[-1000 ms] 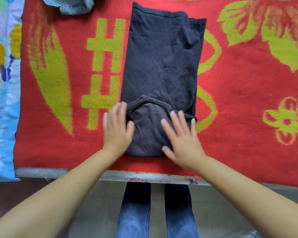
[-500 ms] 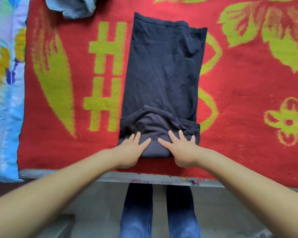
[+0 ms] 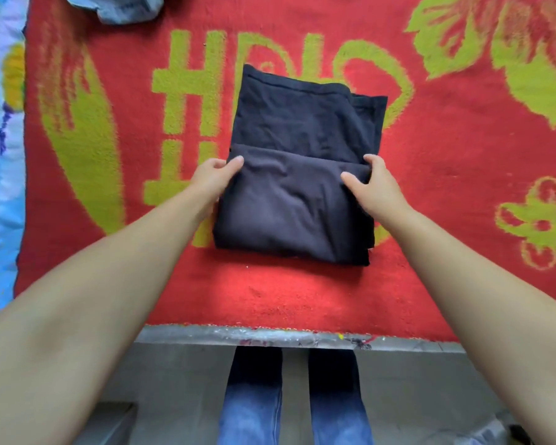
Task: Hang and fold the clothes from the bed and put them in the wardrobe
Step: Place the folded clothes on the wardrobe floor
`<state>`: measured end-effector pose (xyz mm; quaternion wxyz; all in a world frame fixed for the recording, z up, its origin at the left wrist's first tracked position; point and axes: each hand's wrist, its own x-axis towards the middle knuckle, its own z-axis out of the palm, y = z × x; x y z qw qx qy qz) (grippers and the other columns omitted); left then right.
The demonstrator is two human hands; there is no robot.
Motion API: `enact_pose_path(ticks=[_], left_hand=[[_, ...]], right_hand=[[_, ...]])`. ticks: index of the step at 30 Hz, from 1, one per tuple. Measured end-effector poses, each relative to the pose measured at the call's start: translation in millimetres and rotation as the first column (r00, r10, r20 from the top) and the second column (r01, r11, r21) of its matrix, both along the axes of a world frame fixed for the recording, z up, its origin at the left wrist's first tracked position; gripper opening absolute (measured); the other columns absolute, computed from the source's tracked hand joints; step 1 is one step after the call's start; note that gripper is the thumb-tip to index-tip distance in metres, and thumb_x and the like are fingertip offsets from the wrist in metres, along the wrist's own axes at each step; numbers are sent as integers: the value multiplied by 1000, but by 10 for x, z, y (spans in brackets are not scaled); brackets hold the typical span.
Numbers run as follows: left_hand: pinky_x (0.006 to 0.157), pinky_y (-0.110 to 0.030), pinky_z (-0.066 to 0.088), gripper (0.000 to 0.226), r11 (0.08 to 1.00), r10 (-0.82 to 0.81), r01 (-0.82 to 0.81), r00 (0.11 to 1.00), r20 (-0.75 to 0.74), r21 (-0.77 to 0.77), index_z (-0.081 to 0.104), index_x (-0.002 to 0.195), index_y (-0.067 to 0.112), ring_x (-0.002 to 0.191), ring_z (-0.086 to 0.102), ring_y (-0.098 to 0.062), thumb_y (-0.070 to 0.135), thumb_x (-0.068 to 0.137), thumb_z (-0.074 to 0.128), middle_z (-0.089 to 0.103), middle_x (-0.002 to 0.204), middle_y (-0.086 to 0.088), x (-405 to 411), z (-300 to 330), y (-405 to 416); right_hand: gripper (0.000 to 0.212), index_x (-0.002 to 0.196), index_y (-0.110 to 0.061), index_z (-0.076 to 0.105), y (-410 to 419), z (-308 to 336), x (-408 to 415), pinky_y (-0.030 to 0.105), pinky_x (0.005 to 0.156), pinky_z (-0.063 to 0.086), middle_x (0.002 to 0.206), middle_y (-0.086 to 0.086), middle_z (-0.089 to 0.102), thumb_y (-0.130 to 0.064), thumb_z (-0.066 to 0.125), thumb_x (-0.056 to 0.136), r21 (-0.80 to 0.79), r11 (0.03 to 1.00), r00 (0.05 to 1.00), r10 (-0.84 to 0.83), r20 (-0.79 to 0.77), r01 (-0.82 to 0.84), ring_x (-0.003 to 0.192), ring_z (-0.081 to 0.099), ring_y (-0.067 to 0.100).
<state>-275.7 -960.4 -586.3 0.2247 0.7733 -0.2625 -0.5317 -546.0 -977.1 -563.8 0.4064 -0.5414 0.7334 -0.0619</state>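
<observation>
A dark navy shirt (image 3: 302,123) lies folded on the red blanket (image 3: 463,155) covering the bed. Its near part is doubled over the far part, with the fold's leading edge about halfway up the garment. My left hand (image 3: 214,178) grips the left end of that folded edge, thumb on top. My right hand (image 3: 371,184) grips the right end the same way, fingers curled round the cloth's side.
A light blue denim garment (image 3: 126,8) lies bunched at the top left of the blanket. A pale flowered sheet (image 3: 0,155) runs along the left side. The bed's near edge (image 3: 270,337) is just in front of my legs, with grey floor below.
Both hands went from pressing flat on the shirt's near end to gripping it and carrying it away from me, folding the shirt over itself. The garment now looks about half as long.
</observation>
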Motion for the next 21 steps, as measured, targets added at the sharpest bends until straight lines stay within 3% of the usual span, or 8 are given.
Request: enact_pose_path(ticks=[3, 7, 10, 13, 16, 18, 19, 21], left_hand=[[80, -35, 39, 29, 984, -100, 145, 930, 354, -104, 55, 101, 1, 96, 58, -29, 29, 98, 50, 62, 103, -17, -172, -140, 286], [68, -40, 30, 24, 956, -68, 198, 867, 493, -216, 44, 90, 6, 85, 52, -41, 27, 101, 40, 58, 91, -24, -225, -134, 485], [70, -39, 31, 32, 985, -96, 162, 813, 575, -66, 46, 109, 3, 97, 55, -44, 33, 101, 39, 60, 103, -25, -228, -204, 476], [95, -45, 36, 49, 962, -117, 257, 687, 718, -90, 42, 132, 4, 121, 48, -37, 38, 96, 42, 52, 129, -19, -246, -138, 490], [112, -56, 17, 70, 576, -301, 797, 416, 858, -185, 32, 144, 7, 140, 28, -29, 43, 87, 46, 35, 149, -18, -354, -110, 671], [113, -61, 14, 86, 215, -471, 975, 152, 869, -54, 22, 148, 12, 145, 15, -28, 50, 78, 56, 22, 156, -18, -420, -160, 887], [112, -63, 15, 96, 122, -538, 992, 39, 842, 32, 19, 150, 14, 146, 11, -28, 50, 72, 62, 16, 157, -18, -411, -194, 974], [111, -63, 17, 113, 148, -657, 971, -45, 753, 186, 16, 151, 19, 146, 10, -32, 42, 58, 77, 12, 158, -19, -352, -233, 1033]], right_hand=[[54, 144, -11, 31, 181, -62, 131, 36, 102, 30, 142, 17, 43, -31, 49, 98, -85, 993, 994, -91, -64, 85, 130, 41, 32], [37, 137, -10, 40, 302, -198, 125, 39, 95, 34, 132, 19, 52, -20, 40, 101, -179, 971, 983, -172, -58, 159, 120, 48, 36], [34, 131, -7, 45, 321, -307, 2, 38, 93, 34, 127, 21, 53, -7, 37, 98, -170, 958, 965, -247, -91, 230, 117, 49, 38], [43, 134, -3, 44, 368, -246, -124, 40, 99, 30, 129, 23, 49, -6, 36, 92, -334, 938, 968, -162, -192, 91, 119, 45, 41], [62, 140, -4, 39, 617, -87, -28, 50, 112, 24, 144, 24, 39, -27, 46, 84, -471, 795, 917, 261, -302, -381, 135, 34, 41], [87, 147, -14, 31, 897, -123, 95, 62, 111, 14, 155, 20, 24, -42, 64, 71, -308, 641, 703, 561, -438, -703, 144, 17, 38], [101, 148, -19, 29, 989, -164, 122, 66, 109, 12, 156, 20, 20, -45, 74, 62, -182, 579, 584, 651, -485, -795, 145, 13, 37], [118, 149, -24, 31, 994, -262, 99, 69, 107, 12, 156, 20, 20, -40, 87, 47, 39, 559, 459, 717, -525, -828, 145, 14, 37]])
